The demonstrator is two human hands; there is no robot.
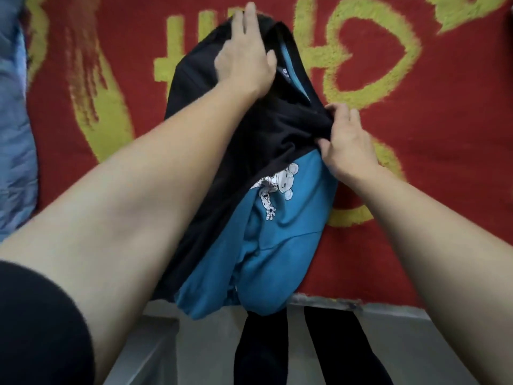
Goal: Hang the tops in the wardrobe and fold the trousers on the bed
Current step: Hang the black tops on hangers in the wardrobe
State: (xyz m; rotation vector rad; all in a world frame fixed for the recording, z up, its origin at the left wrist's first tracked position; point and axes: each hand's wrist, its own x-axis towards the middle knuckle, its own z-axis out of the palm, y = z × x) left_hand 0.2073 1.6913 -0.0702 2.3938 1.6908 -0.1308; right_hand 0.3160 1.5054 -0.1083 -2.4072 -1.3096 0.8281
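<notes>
Head view: pressed black garment (pixel 263 140) under flat left hand (pixel 245 58), pinched its edge in right hand (pixel 347 144); seemingly parted it from blue top (pixel 277 245), likely needed lifting clear next.

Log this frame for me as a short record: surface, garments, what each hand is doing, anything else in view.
surface: red blanket with yellow pattern
garments: black garment lying partly over a teal top with a cartoon print
hands: left hand lies flat on the black garment's far end; right hand pinches its right edge
other: blue quilt at the left edge
</notes>
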